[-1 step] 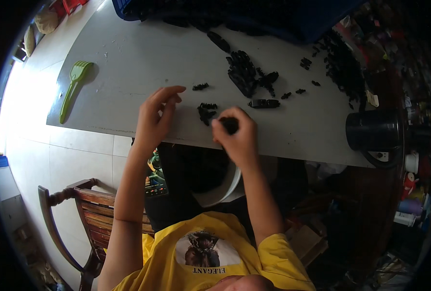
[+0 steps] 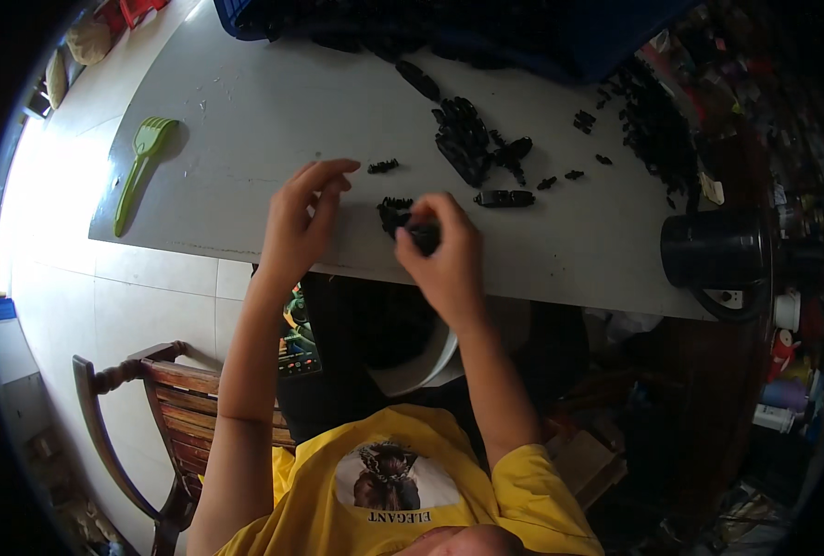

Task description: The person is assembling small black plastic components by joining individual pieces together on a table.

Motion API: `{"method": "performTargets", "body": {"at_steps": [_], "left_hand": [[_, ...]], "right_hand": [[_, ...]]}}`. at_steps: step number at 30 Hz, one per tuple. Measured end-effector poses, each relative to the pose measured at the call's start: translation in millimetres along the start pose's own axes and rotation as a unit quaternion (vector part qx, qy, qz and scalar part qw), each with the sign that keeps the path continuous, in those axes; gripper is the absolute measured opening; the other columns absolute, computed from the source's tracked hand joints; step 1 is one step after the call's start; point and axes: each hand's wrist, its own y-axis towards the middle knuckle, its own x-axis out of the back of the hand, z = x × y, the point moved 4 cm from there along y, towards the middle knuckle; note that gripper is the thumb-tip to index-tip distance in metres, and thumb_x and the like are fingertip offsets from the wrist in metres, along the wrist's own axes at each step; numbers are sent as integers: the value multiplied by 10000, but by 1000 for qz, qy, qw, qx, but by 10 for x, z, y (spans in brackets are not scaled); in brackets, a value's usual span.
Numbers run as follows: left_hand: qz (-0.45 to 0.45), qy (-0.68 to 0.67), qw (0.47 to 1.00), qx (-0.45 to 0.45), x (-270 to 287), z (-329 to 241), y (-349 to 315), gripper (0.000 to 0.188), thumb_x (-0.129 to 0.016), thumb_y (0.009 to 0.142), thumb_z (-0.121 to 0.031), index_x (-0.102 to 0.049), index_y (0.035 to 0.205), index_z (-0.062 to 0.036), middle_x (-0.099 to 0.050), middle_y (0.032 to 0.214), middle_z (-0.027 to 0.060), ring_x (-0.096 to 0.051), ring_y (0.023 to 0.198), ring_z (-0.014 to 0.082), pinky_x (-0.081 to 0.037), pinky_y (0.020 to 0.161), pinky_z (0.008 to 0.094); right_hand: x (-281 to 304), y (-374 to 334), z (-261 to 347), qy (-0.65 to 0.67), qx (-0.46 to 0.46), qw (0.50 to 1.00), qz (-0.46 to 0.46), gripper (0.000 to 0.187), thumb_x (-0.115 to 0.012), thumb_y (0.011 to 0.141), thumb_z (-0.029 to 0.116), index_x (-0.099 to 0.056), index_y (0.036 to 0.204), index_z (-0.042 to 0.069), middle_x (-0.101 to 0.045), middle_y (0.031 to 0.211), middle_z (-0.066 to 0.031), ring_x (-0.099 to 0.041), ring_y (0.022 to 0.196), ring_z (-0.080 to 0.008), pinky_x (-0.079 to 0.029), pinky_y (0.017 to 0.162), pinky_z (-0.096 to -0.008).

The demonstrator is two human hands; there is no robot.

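Note:
My right hand point(image 2: 449, 250) is closed around a dark black piece point(image 2: 425, 237), just in from the table's near edge; the fingers hide part of its shape. Touching or right beside it on the left is a small pile of black toothed pieces point(image 2: 392, 211). My left hand point(image 2: 305, 211) hovers or rests left of that pile, fingers loosely bent and index stretched out, with nothing seen in it. A single black toothed piece point(image 2: 384, 167) lies beyond the left fingertips. Farther off are a heap of longer glossy black pieces point(image 2: 464, 139) and one separate black piece point(image 2: 504, 198).
A grey table point(image 2: 264, 111) carries a green fork-shaped scoop point(image 2: 143, 171) at left and a blue basket point(image 2: 243, 20) at the far edge. Many small black pieces point(image 2: 657, 130) spread at right, near a dark mug-like container point(image 2: 713, 252). Below stand a white bucket point(image 2: 447, 357) and wooden chair point(image 2: 185, 408).
My right hand has shifted a little left with the black piece, closer to the small toothed pile. My left hand has barely moved.

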Motion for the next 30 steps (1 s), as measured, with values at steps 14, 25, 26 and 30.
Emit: {"method": "performTargets", "body": {"at_steps": [14, 25, 26, 30], "left_hand": [[96, 346, 889, -285, -969, -236, 656, 268, -617, 719, -46, -609, 986, -76, -586, 971, 108, -522, 999, 257, -453, 791, 388], [175, -261, 935, 164, -707, -320, 8, 358, -583, 872, -154, -457, 1172, -5, -571, 820, 57, -484, 613, 57, -383, 513, 195], [184, -254, 938, 148, -735, -300, -52, 397, -533, 898, -185, -407, 1233, -13, -567, 818, 36, -418, 585, 40, -333, 506, 171], [171, -240, 946, 133, -752, -313, -185, 423, -465, 927, -224, -376, 1282, -12, -555, 821, 24, -406, 622, 44, -332, 559, 174]], "right_hand": [[474, -178, 83, -373, 78, 919, -100, 179, -694, 706, 52, -573, 835, 20, -612, 797, -97, -611, 709, -265, -475, 615, -337], [600, -364, -44, 150, -135, 974, -99, 143, -681, 761, 30, -558, 827, -3, -573, 697, -43, -544, 553, -101, -451, 528, -221], [594, -378, -35, 151, -135, 974, -99, 143, -681, 761, 30, -558, 827, -3, -573, 697, -43, -544, 553, -101, -451, 528, -221], [493, -385, 85, 183, -91, 979, -20, 137, -664, 755, -3, -552, 833, 11, -568, 756, -39, -541, 599, -95, -459, 540, -215]]}}
